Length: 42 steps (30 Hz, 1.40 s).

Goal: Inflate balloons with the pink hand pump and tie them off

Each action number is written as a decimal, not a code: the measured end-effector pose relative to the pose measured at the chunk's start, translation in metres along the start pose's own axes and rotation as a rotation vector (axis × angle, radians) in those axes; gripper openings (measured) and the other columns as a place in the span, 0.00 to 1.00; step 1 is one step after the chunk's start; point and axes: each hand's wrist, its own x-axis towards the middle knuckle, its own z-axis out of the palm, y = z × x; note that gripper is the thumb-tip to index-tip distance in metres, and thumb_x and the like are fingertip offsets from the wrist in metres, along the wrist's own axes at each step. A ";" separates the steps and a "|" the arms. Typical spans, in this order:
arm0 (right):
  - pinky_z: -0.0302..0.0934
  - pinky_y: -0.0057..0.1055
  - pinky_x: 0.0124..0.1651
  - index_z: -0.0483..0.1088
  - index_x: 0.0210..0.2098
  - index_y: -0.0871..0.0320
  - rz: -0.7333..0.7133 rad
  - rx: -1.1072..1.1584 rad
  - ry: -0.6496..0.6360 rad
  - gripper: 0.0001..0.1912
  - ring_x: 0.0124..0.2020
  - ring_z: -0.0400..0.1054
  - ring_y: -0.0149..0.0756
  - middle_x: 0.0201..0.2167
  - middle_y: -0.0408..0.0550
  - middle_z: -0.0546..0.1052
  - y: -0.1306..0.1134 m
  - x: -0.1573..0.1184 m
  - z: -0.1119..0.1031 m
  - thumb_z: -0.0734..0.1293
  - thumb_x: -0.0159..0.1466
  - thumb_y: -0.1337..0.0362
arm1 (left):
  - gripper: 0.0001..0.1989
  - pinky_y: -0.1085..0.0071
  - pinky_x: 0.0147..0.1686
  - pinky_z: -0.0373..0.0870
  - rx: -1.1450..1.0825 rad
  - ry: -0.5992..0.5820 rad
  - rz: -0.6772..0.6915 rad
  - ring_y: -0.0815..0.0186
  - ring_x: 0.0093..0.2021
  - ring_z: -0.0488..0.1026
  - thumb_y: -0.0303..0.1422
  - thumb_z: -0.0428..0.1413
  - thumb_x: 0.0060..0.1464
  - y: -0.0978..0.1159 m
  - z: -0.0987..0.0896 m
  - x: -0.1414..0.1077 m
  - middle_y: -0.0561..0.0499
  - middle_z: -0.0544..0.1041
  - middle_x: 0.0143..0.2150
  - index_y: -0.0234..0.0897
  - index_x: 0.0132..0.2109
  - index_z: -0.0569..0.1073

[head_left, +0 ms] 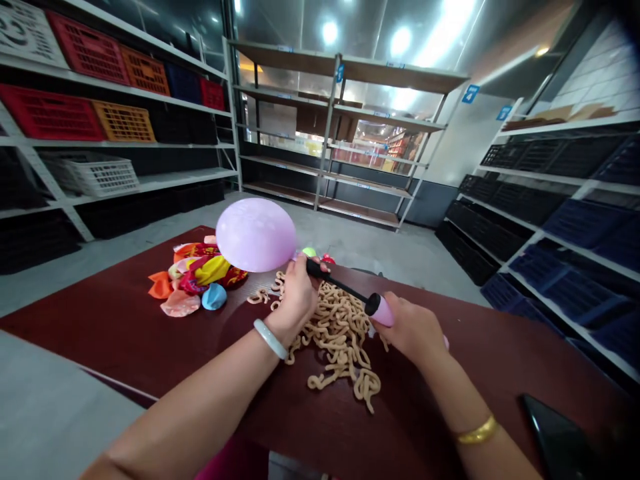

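Observation:
A partly filled purple balloon (256, 235) sits on the nozzle end of a black and pink hand pump (347, 288). My left hand (300, 290), with a pale bangle at the wrist, is closed around the pump's black end beside the balloon's neck. The pump's pink end is gripped by my right hand (413, 327), which wears a gold bracelet. Between the two ends the black rod shows, drawn out. Beneath the pump lies a heap of beige, squiggly strands (343, 333). Left of it rests a pile of colourful deflated balloons (200, 273).
The dark red table (200, 360) carries a black phone (557, 433) near its right front corner. Beyond the table stand metal shelves (330, 177). Racks with coloured crates (85, 53) line the left, and dark bins (590, 227) fill the right rack.

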 end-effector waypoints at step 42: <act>0.56 0.32 0.36 0.65 0.43 0.55 0.022 0.166 0.060 0.17 0.39 0.73 0.44 0.38 0.50 0.77 -0.022 0.000 0.000 0.66 0.59 0.52 | 0.10 0.67 0.37 0.70 -0.029 -0.189 -0.212 0.67 0.31 0.71 0.37 0.60 0.53 -0.024 0.017 -0.053 0.52 0.70 0.32 0.38 0.35 0.66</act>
